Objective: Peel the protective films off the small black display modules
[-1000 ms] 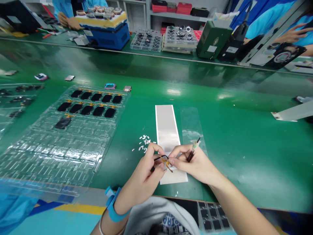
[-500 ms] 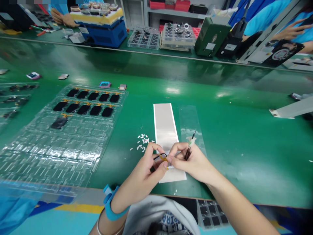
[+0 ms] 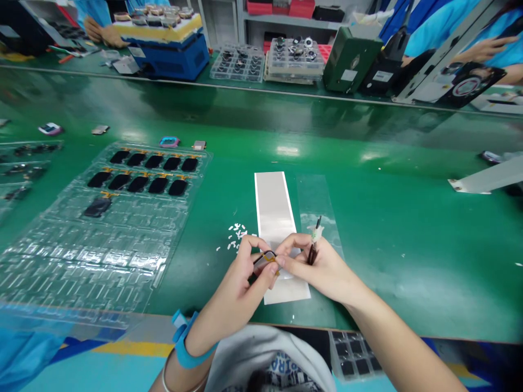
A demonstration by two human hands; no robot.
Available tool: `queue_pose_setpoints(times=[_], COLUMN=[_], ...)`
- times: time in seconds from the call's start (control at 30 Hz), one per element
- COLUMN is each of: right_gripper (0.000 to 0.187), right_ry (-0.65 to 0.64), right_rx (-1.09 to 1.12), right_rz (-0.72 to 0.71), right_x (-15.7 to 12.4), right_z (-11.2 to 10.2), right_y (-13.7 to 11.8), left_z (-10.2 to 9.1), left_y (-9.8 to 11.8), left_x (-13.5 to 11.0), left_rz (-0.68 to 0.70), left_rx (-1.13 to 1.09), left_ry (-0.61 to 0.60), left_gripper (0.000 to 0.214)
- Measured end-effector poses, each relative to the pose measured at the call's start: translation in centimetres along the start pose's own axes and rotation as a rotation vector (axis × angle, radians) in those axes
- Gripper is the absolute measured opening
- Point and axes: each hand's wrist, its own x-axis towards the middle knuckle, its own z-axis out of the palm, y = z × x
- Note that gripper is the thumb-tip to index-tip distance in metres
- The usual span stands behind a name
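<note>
My left hand pinches a small black part with an amber flexible ribbon cable. My right hand meets it from the other side, its fingertips on the ribbon. A dark slim tool with a whitish piece near its tip sticks up from my right hand's grip. Below both hands lies a long silver-grey backing strip with white edges, its lower part partly hidden by my fingers. A clear plastic film lies beside the strip, under the tool's tip.
Small white scraps lie left of the strip. A large clear blister tray holds rows of black panels with amber ribbons. Beyond the green bench's far rail stand trays, blue equipment and a co-worker's hands.
Both hands and the part have shifted slightly up and closer together. The view has drifted a little, so the bench items sit slightly further left and higher.
</note>
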Motion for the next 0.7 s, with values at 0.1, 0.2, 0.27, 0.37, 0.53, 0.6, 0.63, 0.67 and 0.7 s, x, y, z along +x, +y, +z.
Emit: queue_pose_setpoints(times=[0.1, 0.2, 0.27, 0.37, 0.53, 0.6, 0.63, 0.67, 0.7], right_gripper=[0.013, 0.006, 0.007, 0.009, 0.035, 0.035, 0.032, 0.026, 0.019], right_ry=[0.046, 0.102, 0.115, 0.117, 0.315, 0.438, 0.472, 0.494, 0.506], right_rx=[-0.109, -0.205, -0.219, -0.16, -0.175, -0.214, -0.206, -0.178, -0.139], right_rz=[-0.05, -0.12, -0.154, -0.219, -0.397, -0.414, -0.409, -0.401, -0.395], right_x=[-0.5, -0.5, -0.5, -0.9, -3.6, -4.8, -5.3, -5.6, -5.8], right_z=[0.3, 0.9, 0.9, 0.0, -2.1, -2.1, -1.9, -1.6, -1.2], right_y=[-0.4, -0.7, -0.9, -1.0, 0.9, 2.3, 2.9, 3.6, 4.1], left_z=[0.3, 0.5, 0.6, 0.8, 1.2, 1.6, 1.8, 2.1, 2.4], left_y=[0.1, 0.2, 0.1, 0.1, 0.3, 0.5, 0.6, 0.7, 0.7], left_x=[0.0, 0.1, 0.1, -0.4, -1.9, -2.3, -2.4, -2.4, -2.4], left_rz=[0.02, 0.021, 0.034, 0.06, 0.064, 0.143, 0.201, 0.262, 0.322], left_rx=[-0.035, -0.011, 0.029, 0.108, 0.4, 0.608, 0.713, 0.813, 0.901], left_ry=[0.117, 0.194, 0.203, 0.176, 0.02, -0.054, -0.091, -0.131, -0.163], left_gripper=[0.009, 0.01, 0.009, 0.006, 0.006, 0.011, 0.014, 0.017, 0.018])
